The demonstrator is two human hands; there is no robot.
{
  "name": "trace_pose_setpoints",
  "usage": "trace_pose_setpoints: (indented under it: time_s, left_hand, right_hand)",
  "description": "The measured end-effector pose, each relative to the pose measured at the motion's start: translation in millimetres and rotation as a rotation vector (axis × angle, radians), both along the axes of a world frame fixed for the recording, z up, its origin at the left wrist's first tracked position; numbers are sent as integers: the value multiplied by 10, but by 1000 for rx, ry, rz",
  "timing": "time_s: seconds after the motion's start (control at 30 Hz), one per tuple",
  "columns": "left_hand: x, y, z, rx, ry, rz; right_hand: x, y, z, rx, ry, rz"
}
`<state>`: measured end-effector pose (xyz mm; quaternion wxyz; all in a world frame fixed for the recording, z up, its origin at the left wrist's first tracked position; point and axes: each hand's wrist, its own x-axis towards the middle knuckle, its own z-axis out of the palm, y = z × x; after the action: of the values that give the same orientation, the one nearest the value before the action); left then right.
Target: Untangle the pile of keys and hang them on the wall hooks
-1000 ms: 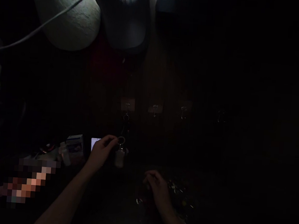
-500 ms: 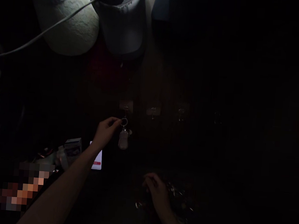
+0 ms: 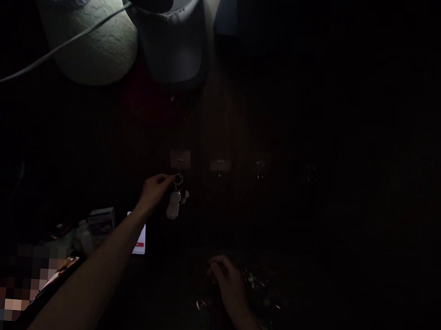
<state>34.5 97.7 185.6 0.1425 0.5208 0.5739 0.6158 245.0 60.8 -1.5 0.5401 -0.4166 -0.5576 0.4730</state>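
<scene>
My left hand (image 3: 155, 188) reaches up and pinches the metal ring of a keychain (image 3: 173, 204) between thumb and fingers. From the ring hang a pale rounded charm and a small round piece. Just above the ring is a small metal hook (image 3: 180, 160) on a clear backing; I cannot tell whether the ring rests on it. Lower down, my right hand (image 3: 228, 282) has its fingers curled together, and the dark hides what is in them. Beside it lies a heap of small shiny items (image 3: 259, 285), too dim to name.
More hooks run in a row to the right: a second hook (image 3: 220, 166), a third hook (image 3: 259, 169) and a faint one. Caps hang above, among them a pale cap (image 3: 96, 48) and a grey cap (image 3: 176, 49), with a white cord (image 3: 62, 46). A lit phone (image 3: 141, 240) and a box (image 3: 101, 220) stand left.
The whole view has shifted slightly, moving things a little to the left. The keychain's charm has swung and tilts a bit. My left hand keeps its pinch on the ring.
</scene>
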Motion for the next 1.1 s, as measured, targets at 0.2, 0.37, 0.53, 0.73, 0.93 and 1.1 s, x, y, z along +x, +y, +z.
trace_pose_setpoints:
  time_s: [0.2,0.37,0.53,0.73,0.93,1.1]
  left_hand:
    - [12,-44,0,-22,17,-6]
    - [-3,-88,-79,1,30,17]
    - [-6,-155,-250,16,35,27]
    - [3,-304,-548,-45,29,6]
    - [34,-477,-845,-144,17,12]
    - [110,-611,-1092,-197,30,-11]
  right_hand:
    - [11,10,24,3,27,14]
    - [50,-6,86,24,49,26]
    - [67,4,103,31,54,-7]
    - [89,17,125,1,89,-36]
    - [141,71,142,-4,114,-91]
    - [215,142,132,-33,128,-124]
